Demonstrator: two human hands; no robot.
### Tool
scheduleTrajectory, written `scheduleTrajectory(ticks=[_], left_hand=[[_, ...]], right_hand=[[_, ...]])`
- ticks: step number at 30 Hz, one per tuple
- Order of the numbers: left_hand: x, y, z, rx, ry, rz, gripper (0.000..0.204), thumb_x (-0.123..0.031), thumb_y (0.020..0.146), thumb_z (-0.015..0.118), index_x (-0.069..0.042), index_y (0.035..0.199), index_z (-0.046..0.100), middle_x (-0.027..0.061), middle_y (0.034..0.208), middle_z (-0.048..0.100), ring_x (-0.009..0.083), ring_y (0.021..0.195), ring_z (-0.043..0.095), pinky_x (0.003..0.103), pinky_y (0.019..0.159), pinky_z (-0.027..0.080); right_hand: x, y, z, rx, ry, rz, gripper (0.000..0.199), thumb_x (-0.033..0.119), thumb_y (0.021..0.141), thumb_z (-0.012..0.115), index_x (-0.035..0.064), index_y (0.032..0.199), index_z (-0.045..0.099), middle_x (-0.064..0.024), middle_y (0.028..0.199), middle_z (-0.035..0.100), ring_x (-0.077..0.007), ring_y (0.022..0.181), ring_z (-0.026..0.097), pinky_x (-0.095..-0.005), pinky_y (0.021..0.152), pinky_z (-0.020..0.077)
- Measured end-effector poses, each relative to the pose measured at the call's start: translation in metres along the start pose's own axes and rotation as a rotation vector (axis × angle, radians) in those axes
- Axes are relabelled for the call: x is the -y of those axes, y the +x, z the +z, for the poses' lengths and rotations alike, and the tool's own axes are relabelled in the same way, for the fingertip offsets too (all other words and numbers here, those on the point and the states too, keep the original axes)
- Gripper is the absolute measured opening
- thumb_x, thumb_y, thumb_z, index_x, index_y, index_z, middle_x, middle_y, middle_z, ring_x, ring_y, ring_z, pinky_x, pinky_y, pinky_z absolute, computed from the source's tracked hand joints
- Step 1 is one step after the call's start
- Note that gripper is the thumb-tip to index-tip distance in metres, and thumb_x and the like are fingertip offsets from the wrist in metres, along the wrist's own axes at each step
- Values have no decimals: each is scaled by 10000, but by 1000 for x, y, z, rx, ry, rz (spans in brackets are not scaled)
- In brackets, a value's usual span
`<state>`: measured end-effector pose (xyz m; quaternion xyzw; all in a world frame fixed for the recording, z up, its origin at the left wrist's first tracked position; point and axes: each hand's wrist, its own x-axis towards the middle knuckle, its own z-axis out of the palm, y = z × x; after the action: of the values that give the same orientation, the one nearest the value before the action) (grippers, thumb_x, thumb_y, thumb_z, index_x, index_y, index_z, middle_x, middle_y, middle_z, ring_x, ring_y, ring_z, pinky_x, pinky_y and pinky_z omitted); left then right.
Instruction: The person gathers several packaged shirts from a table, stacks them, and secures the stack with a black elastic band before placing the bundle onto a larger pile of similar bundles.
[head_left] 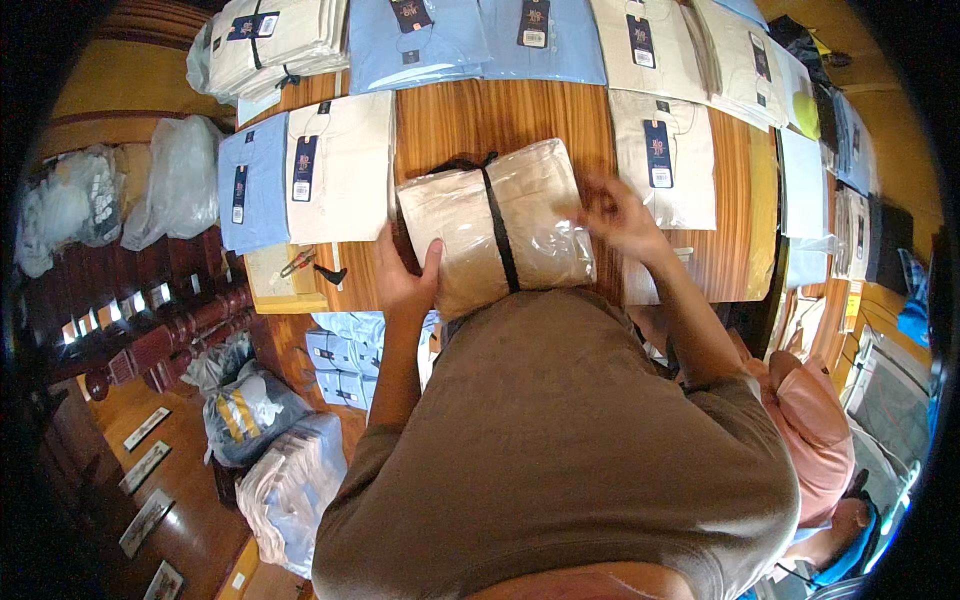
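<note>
1. Wooden counter (455, 120) with a striped orange grain fills the middle of the head view, above a darker wooden floor (150, 420) at the lower left.
2. Folded shirts (440, 40) in light blue and cream, each with a dark hang tag, lie in rows along the far and side edges of the counter.
3. More bagged garments (290, 490) sit in heaps on the floor to the left, beside clear plastic bags (180, 175) near the counter's left end.
4. A second person in a pink top (815, 430) is low at the right, apart from the work.
5. A beige bundle of clothing in clear plastic (545, 215), bound by a black strap (497, 230) across its middle, lies on the near edge of the counter just in front of the person.
6. The left hand (405, 280) presses against the bundle's near left corner, thumb up along its side and fingers spread flat on it rather than wrapped around.
7. The right hand (615, 215) is blurred at the bundle's right end, touching the plastic; I cannot tell whether its fingers pinch it.
8. Small pliers with red handles (298, 263) lie on a pale box left of the bundle.
</note>
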<state>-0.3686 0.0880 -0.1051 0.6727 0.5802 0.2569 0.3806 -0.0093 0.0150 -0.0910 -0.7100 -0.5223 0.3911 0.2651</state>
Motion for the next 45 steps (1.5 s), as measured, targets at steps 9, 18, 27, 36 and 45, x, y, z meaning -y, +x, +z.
scheduleTrajectory(ticks=[9,18,27,36,45], left_hand=[[10,16,25,104,-193,23,765,-166,1026,600,112,1601,180,278,1656,281,337,1545,277,396,1251,216],[-40,34,11,43,343,408,726,-229,938,656,-39,1584,383,287,1632,331,489,1481,350,525,1213,301],[-55,45,37,200,602,540,693,-476,898,632,-216,1532,526,168,1686,293,532,1530,198,694,1197,167],[-38,37,46,235,560,520,699,-495,893,624,-216,1526,523,168,1669,329,522,1529,211,693,1204,146],[-51,42,38,227,500,546,833,-548,822,742,-168,1526,510,182,1642,367,509,1518,253,703,1189,192]], right_hand=[[15,63,40,-16,224,-43,659,394,1117,417,-43,1595,291,-286,1638,326,-377,1546,298,-398,1262,221],[41,44,32,-481,-543,-332,640,-66,902,550,13,1528,442,-265,1596,387,-502,1433,410,-540,1181,385],[63,19,80,-246,-491,-192,833,500,962,588,-41,1559,374,-246,1676,270,-473,1561,196,-587,1259,142],[51,15,83,-216,-432,-184,792,475,960,594,-13,1553,402,-213,1689,265,-452,1568,195,-589,1256,158],[58,16,86,-324,-422,-250,613,428,978,591,161,1524,517,-198,1660,334,-459,1542,258,-597,1239,205]])
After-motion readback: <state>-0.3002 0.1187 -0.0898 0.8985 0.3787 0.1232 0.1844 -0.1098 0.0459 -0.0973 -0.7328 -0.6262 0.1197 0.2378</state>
